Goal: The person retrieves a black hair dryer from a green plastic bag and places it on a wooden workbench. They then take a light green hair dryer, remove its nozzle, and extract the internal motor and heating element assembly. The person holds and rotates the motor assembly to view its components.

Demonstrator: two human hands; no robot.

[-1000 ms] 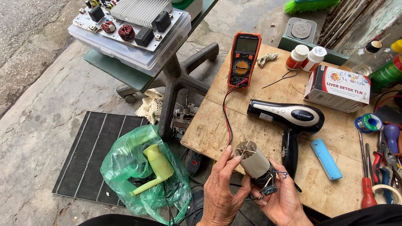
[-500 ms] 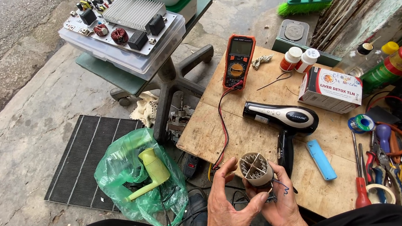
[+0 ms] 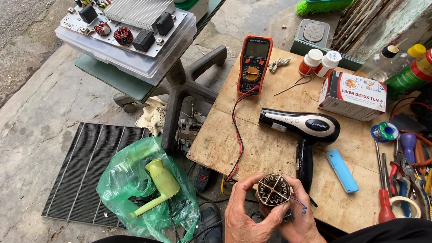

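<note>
At the bottom centre of the frame, both hands hold a round heating element (image 3: 274,190), its open end facing up so the cross-shaped core and zigzag coil show. The left hand (image 3: 246,221) has its grip wrapped around the element's left side, thumb and fingers touching the rim. The right hand (image 3: 303,219) closes its grip on the right side, with a thin blue wire curling beside its fingers. The element sits just over the near edge of the wooden counter (image 3: 255,144). Right above the hands lies a black and silver hair dryer (image 3: 300,125), with a light blue bar (image 3: 342,170) to its right. An orange multimeter (image 3: 254,62) rests at the upper centre, its red lead running down toward the hands. A green plastic bag (image 3: 132,186) lies on the ground at lower left.
</note>
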